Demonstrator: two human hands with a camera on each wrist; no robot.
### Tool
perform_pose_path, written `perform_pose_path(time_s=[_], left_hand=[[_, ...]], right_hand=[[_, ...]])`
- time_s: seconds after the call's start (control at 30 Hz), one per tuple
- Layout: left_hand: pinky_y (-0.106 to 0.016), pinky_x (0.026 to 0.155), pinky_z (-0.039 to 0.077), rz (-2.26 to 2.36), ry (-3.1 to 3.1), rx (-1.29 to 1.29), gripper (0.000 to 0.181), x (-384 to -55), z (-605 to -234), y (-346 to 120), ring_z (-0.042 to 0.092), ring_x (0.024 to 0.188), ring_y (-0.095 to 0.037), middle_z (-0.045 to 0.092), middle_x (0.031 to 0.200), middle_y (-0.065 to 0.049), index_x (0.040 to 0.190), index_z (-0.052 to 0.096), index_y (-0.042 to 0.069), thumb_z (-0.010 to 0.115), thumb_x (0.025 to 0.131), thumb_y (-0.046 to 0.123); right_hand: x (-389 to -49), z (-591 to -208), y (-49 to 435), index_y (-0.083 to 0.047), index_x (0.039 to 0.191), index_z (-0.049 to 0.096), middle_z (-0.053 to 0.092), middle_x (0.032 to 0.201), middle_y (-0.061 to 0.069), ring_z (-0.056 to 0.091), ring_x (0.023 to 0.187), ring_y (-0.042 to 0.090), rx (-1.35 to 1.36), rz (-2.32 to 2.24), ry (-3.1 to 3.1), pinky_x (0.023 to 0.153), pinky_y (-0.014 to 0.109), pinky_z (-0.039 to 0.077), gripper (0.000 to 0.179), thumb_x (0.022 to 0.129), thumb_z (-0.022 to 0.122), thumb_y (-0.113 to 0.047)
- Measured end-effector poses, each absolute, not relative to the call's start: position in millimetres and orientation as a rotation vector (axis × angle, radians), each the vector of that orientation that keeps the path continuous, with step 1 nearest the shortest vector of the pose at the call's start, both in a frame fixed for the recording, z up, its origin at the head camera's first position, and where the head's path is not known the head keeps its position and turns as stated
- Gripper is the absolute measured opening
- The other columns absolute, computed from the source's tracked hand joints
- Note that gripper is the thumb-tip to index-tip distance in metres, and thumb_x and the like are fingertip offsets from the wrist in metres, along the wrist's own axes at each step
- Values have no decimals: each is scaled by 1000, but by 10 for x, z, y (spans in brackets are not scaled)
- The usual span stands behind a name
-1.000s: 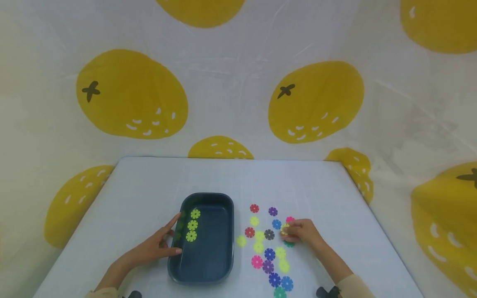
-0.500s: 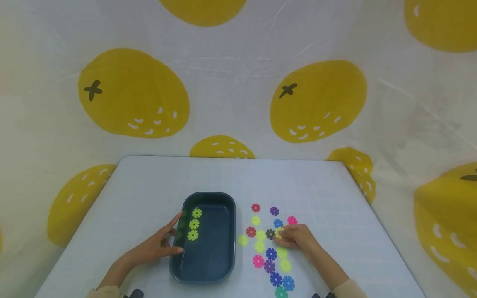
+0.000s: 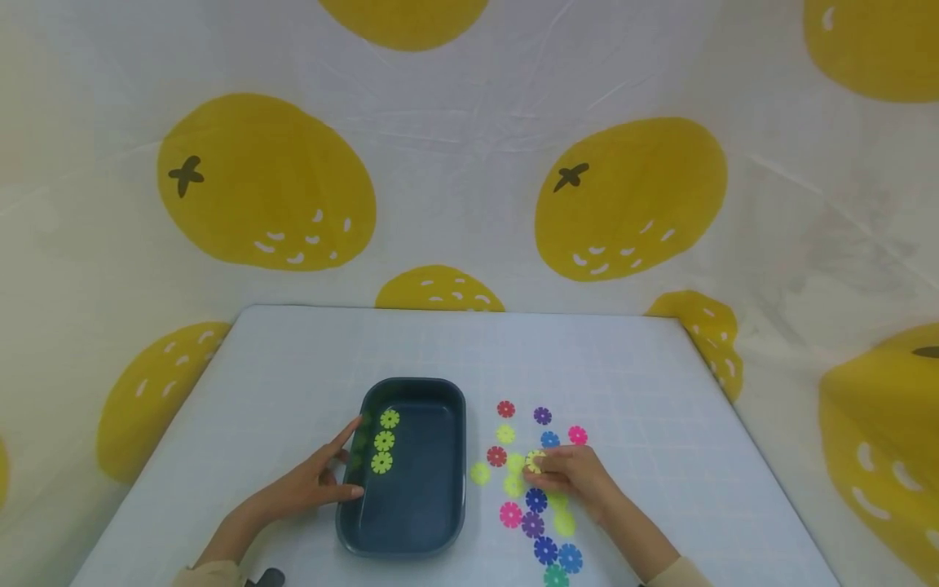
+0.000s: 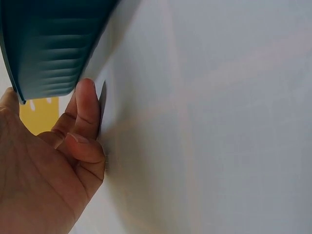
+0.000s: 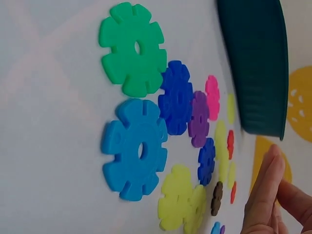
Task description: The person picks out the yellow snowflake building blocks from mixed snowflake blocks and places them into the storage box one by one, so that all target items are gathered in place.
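Right hand: (image 3: 575, 477) pinches a yellow-green disc (image 3: 535, 462) between thumb and fingers, over the loose pieces right of the tray.
Held disc location: at right fingertips, well apart from left hand; tray's right wall lies between the two hands.
Left hand: (image 3: 301, 489) grips the left rim of the dark tray (image 3: 418, 505), thumb and index tips at the edge, other fingers bent outside, by the wall.
Tray contents: three yellow-green pieces (image 3: 384, 441) in a column, just inside from left hand.
Beyond right hand: pink piece (image 3: 578, 435), light blue piece (image 3: 550, 440), partly covered.
Toward tray from right hand: two red pieces (image 3: 496, 456), several yellow-green ones.
Nearer the wearer: dark blue, purple and pink pieces, then green piece (image 5: 134, 51) and larger-looking blue piece (image 5: 136, 150) side by side.
Dark piece: (image 5: 216, 199) among the scatter, clear in right wrist view.
Surface: white desk (image 3: 653, 424), faint grid.
Backdrop: white cloth (image 3: 455, 179), yellow fruit print.
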State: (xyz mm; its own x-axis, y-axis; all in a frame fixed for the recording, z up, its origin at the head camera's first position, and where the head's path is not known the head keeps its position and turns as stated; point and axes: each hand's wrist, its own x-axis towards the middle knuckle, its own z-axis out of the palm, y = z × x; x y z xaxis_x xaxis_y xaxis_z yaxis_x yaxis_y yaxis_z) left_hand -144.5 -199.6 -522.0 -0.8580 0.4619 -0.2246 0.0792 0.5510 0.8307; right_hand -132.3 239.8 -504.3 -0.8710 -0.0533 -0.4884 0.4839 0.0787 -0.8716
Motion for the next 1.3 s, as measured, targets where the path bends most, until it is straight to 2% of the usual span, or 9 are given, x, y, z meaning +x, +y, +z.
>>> perform_pose_path(time_s=[0.37,0.67,0.9,1.3], left_hand=[[-26,67,43,1234,2375,425,100,-1429,-5185,-1978,50,76,-17,47,125,-19,160,6,32,75,89,33],[-26,66,43,1234,2377,418,101,-1429,-5188,-1976,49,74,-15,47,124,-19,161,6,31,75,88,33],[-26,66,43,1231,2380,421,100,-1426,-5175,-1975,49,74,-16,46,125,-19,161,6,31,75,88,33],[-26,67,43,1210,2394,401,100,-1421,-5167,-1962,50,77,-16,47,124,-19,161,6,30,75,88,33]], right_hand=[[-1331,-4979,2269,13,131,56,73,106,19,74,94,24,388,-1867,1926,77,26,55,53,90,73,-15],[-1302,-4998,2178,12,127,60,73,106,19,74,93,24,419,-1888,1909,77,28,56,47,88,74,-12],[-1282,-5036,2129,10,124,61,74,102,16,74,93,24,393,-1882,1910,76,26,55,43,92,71,-17],[-1262,-4980,2059,8,120,65,75,102,17,73,95,23,409,-1861,1903,76,25,55,43,89,75,-19]])
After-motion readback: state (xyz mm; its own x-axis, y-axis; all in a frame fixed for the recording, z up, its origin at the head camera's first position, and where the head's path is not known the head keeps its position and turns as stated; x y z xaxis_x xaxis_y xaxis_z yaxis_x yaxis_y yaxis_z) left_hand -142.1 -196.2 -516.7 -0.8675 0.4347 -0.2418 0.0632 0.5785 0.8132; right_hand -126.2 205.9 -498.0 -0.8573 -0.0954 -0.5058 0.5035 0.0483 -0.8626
